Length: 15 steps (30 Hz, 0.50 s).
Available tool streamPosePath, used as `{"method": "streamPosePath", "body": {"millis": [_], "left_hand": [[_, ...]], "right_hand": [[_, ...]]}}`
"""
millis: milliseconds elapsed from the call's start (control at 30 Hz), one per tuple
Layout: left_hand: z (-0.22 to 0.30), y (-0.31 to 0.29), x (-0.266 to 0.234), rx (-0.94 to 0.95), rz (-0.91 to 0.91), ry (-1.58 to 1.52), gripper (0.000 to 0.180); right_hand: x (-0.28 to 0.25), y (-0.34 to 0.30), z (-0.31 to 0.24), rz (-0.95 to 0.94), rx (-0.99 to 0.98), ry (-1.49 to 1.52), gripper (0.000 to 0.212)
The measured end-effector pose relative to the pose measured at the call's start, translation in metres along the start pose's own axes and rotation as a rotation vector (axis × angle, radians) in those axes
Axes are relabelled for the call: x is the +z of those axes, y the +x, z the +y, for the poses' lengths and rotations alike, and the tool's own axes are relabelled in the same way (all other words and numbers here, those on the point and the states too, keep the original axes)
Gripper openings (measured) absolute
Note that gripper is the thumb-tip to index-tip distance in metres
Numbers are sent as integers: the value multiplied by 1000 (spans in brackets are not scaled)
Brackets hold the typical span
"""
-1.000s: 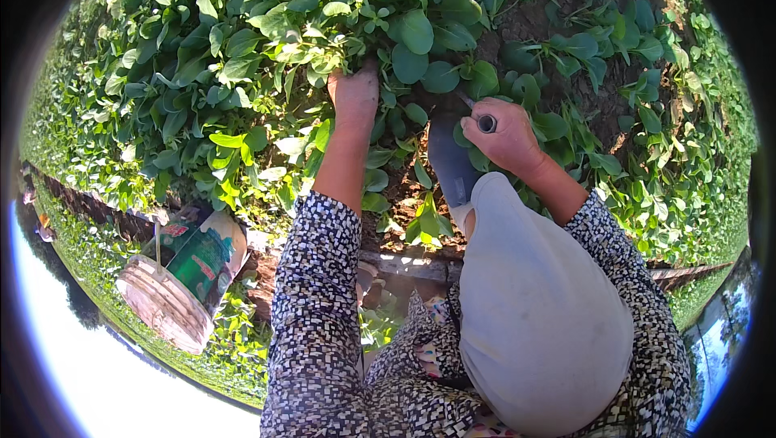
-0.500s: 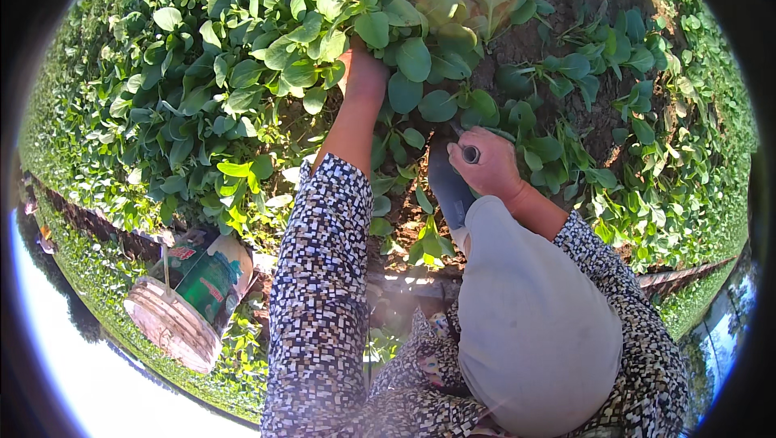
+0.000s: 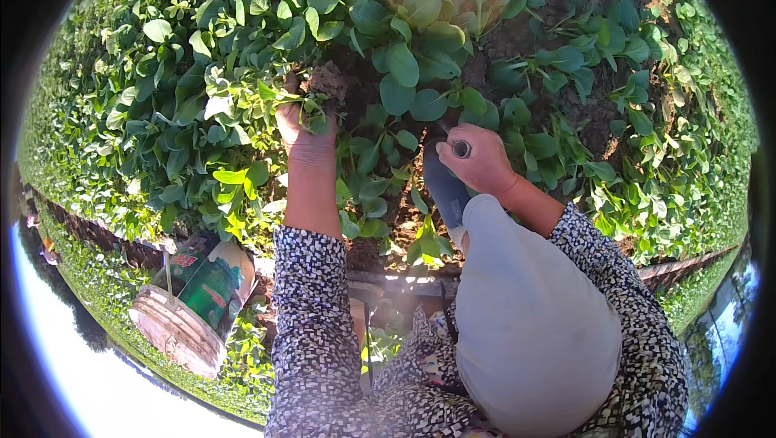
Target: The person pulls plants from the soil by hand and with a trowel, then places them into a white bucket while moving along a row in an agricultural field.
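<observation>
My left hand (image 3: 305,127) is closed around an uprooted leafy weed (image 3: 311,107). A clump of brown soil (image 3: 326,82) hangs at its roots, and the fingers are partly hidden by leaves. To the right, my right hand (image 3: 478,159) grips a hand tool by its handle (image 3: 461,149), whose round end points up at me. Only a small part of the tool's metal (image 3: 444,125) shows past the fist; leaves hide the rest. Broad-leaved green seedlings (image 3: 404,82) stand between and beyond the hands.
My dark shoe (image 3: 444,183) rests on the soil beside the right hand, under my grey-clad knee (image 3: 537,317). A tipped green and white bucket (image 3: 182,313) lies at the lower left. Bare soil (image 3: 558,107) shows at the right among plants. A low edging (image 3: 404,286) runs along the near side.
My left hand has come out from under the leaves, moving left and nearer, with the weed and soil clump now in view. The right hand has barely shifted.
</observation>
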<state>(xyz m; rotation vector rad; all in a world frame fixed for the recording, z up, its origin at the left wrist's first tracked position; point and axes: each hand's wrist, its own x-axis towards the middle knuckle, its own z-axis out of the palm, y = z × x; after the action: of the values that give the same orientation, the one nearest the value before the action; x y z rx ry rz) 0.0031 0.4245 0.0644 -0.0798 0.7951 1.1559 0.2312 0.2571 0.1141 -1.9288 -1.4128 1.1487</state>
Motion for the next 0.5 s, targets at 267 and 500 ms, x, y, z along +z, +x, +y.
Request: {"method": "streamPosePath", "body": {"millis": [267,500], "left_hand": [[-19,-15,-9,-54,319,664,31],[-26,10,-16,448,-33,1444,28]], "right_hand": [[5,-9,0,56,18,194,24],[4,9,-16,34,61,97,27]]}}
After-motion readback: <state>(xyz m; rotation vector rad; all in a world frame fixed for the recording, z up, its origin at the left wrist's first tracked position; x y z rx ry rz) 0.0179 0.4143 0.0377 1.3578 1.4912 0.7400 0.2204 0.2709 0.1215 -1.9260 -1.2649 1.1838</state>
